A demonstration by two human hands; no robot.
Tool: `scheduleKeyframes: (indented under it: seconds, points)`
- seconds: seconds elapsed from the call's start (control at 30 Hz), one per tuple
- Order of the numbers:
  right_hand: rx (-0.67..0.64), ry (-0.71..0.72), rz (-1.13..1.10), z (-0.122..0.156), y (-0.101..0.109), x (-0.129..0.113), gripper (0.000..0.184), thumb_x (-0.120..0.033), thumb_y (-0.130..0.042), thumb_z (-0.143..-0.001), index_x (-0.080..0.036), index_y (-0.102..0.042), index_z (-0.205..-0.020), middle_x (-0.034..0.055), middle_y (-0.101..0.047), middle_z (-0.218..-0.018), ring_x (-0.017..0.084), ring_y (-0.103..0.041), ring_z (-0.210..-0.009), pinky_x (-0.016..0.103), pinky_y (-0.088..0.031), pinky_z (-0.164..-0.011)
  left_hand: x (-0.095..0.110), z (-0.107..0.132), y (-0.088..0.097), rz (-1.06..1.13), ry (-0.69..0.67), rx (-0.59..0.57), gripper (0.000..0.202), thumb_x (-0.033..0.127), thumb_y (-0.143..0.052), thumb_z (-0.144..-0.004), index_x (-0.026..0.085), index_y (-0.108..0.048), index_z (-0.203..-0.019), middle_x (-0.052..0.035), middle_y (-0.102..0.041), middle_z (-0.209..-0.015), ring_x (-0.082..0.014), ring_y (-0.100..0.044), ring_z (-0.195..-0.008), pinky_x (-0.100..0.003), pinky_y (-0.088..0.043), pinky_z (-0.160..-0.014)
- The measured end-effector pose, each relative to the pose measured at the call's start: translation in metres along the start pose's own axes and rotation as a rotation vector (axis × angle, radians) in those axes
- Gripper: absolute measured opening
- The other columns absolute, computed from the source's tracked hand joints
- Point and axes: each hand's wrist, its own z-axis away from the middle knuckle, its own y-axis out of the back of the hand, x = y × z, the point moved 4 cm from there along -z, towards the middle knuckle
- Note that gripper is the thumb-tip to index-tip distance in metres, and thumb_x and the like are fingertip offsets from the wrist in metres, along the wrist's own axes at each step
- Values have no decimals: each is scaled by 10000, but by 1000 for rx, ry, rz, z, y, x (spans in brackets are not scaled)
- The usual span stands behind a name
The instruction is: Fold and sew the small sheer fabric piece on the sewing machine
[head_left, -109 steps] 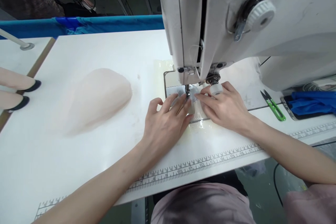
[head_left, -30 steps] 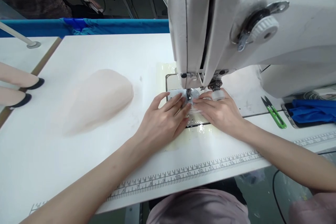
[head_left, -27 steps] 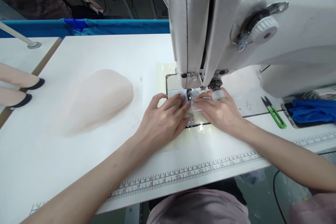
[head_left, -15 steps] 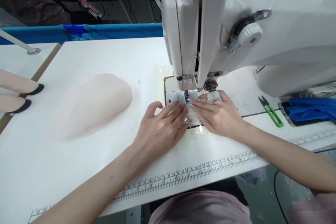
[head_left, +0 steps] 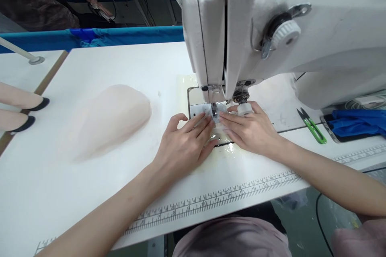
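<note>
Both hands rest at the needle area of a white sewing machine (head_left: 208,32). My left hand (head_left: 187,140) lies palm down left of the presser foot (head_left: 214,109), its fingers stretched out and fingertips pressing near the foot. On the right, my right hand (head_left: 251,128) lies flat, fingers extended toward the foot. Between the fingertips there is a small, thin, see-through piece (head_left: 219,120); its kind and edges are hard to make out. The metal needle plate (head_left: 196,109) shows partly beyond my left fingers. What lies under the palms is hidden.
A sheer pale beige fabric piece (head_left: 120,116) lies left on the white table (head_left: 90,200). Green thread snips (head_left: 313,128), a phone (head_left: 331,129) and blue cloth (head_left: 356,122) sit at right. A ruler strip (head_left: 205,202) runs along the front edge. Another person (head_left: 33,0) is at upper left.
The view has shifted slightly. Both hands keep nearly the same place and pose by the presser foot, and the sheer fabric on the left lies as before.
</note>
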Motion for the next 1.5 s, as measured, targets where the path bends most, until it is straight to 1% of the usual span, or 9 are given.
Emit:
scheduleKeyframes:
  seconds: [0.23,0.8,1.0,1.13,1.2,1.27,1.3,1.4,1.5]
  points:
    - [-9,4,26,-2,-1,1,296,-236,-455,-967,-102,-670,-1122,74,-729,-1060,218,-591,-1009,397,-348,-905,-2,-1,-2,20,9,43,305,297,-500,-944,98,-638,-1130,-116,-699,-1133,-253,-628,-1111,-439,-382,-880]
    - [-51,-13,59,-3,-4,2,316,-249,-436,-976,-109,-652,-1160,75,-708,-1124,225,-580,-1066,402,-332,-935,-4,-1,-6,-2,29,23,338,334,-492,-949,101,-622,-1157,-107,-701,-1133,-248,-622,-1121,-439,-386,-883]
    - [-21,-33,39,-5,-3,7,416,-415,-407,-989,-117,-672,-1105,81,-710,-1109,236,-565,-1102,411,-320,-985,1,-2,-7,-64,18,29,352,351,-497,-947,112,-615,-1176,-116,-686,-1163,-261,-610,-1134,-446,-394,-857]
    - [-27,-90,126,-8,3,12,353,-343,-418,-988,-124,-690,-1045,87,-702,-1097,228,-579,-1065,406,-322,-1023,-6,-1,-2,-100,39,19,367,400,-490,-951,140,-609,-1181,-102,-685,-1169,-260,-602,-1141,-445,-394,-854]
    - [12,-106,119,-8,9,13,362,-358,-430,-981,-137,-714,-942,61,-729,-885,205,-614,-912,400,-330,-1040,-13,1,5,-134,54,39,344,404,-517,-938,160,-623,-1157,-97,-704,-1125,-279,-631,-1074,-456,-391,-840]
    - [72,-128,88,-7,16,14,374,-358,-446,-971,-161,-720,-811,22,-677,-651,179,-604,-750,388,-351,-1037,-19,2,13,-174,62,100,299,366,-560,-919,181,-632,-1142,-76,-732,-1051,-281,-663,-945,-453,-396,-802]
    - [85,-130,86,-7,18,14,345,-319,-461,-960,-166,-718,-787,14,-654,-611,177,-594,-727,388,-363,-1029,-19,3,17,-180,53,143,289,348,-576,-910,187,-630,-1144,-62,-740,-1022,-270,-668,-881,-439,-404,-769]
    - [6,-97,135,-5,15,16,237,-115,-486,-885,-143,-714,-945,59,-702,-816,220,-592,-892,419,-382,-1011,-9,2,21,-83,-49,190,325,370,-553,-922,189,-606,-1187,-44,-723,-1092,-226,-657,-828,-381,-422,-686]
    - [-58,-52,116,-2,10,16,335,-1,-456,-834,-125,-703,-1023,99,-691,-1023,249,-559,-1028,448,-387,-1016,-4,1,13,-4,-111,51,380,469,-482,-944,201,-622,-1174,-41,-693,-1168,-232,-649,-898,-388,-438,-707]
